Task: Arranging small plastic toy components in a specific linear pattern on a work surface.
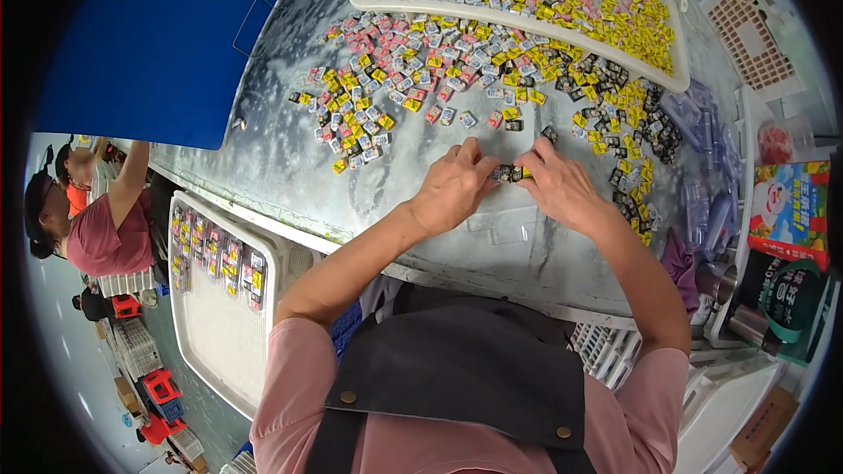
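Observation:
Side by side over the grey table (395,202), my two hands close their fingertips on a short row of small wrapped blocks (510,174), dark and yellow. My left hand (450,186) pinches the row's left end; my right hand (560,186) pinches its right end. One dark block (550,133) lies by the right fingertips. Just beyond my hands, loose blocks (468,118) in pink, white, yellow and black spread over the tabletop. Something clear and flat, perhaps a plastic case (500,228), rests nearer me; its outline is faint.
At the far side stands a white tray (527,19) heaped with colour-sorted blocks. Clear plastic tubes or cases (702,149) pile up at right. A blue panel (167,44) covers the far left. Lower left, another white tray (215,355) holds filled clear packs. A person (110,233) works beyond it.

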### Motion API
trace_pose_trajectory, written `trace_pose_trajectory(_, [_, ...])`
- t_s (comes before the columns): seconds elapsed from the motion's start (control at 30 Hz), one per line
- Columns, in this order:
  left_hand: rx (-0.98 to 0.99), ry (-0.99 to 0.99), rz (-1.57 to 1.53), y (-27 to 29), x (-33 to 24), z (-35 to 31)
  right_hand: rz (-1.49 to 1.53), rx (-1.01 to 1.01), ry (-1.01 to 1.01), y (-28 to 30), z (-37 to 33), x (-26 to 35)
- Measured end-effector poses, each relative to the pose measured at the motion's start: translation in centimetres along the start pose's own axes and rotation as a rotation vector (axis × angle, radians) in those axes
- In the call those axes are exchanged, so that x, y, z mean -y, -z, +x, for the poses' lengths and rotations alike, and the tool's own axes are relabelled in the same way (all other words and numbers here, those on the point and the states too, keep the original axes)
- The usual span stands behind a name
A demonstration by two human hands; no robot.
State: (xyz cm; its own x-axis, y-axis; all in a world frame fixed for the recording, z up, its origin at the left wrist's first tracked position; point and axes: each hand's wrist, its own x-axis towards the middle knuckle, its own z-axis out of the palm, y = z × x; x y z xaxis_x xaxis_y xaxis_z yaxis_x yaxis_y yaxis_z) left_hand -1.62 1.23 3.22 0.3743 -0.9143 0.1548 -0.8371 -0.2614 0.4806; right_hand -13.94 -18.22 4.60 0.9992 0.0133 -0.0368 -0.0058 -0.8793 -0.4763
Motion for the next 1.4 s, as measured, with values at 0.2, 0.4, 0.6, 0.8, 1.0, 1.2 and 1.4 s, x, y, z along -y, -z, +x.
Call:
trace_pose_trajectory(0.2, [0.013,0.017,-0.099,-0.5,-3.1,-3.8,0.062,0.066,0.027,-0.2,-3.5,2.0])
trace_pose_trajectory(0.4, [-0.025,-0.016,-0.027,-2.7,-3.3,-5.5,0.049,0.109,0.020,-1.8,-4.5,1.9])
trace_pose_trajectory(0.6, [-0.021,0.060,-0.186,-0.5,-3.6,-5.8,0.246,0.011,-0.059,-0.9,-5.5,2.2])
trace_pose_trajectory(0.8, [-0.142,-0.049,-0.114,-1.6,-1.8,-8.1,0.095,-0.228,0.030,-3.1,-7.5,1.1])
trace_pose_trajectory(1.0, [-0.221,-0.172,-0.011,-1.9,-0.5,-7.9,-0.185,-0.315,0.172,-4.2,-8.2,1.7])
trace_pose_trajectory(1.2, [-0.274,-0.213,0.039,-2.1,0.3,-7.1,-0.208,-0.305,0.057,-5.9,-9.3,2.8])
trace_pose_trajectory(1.4, [-0.225,-0.217,0.111,-2.3,0.1,-7.2,-0.156,-0.148,0.001,-7.0,-9.1,3.4])
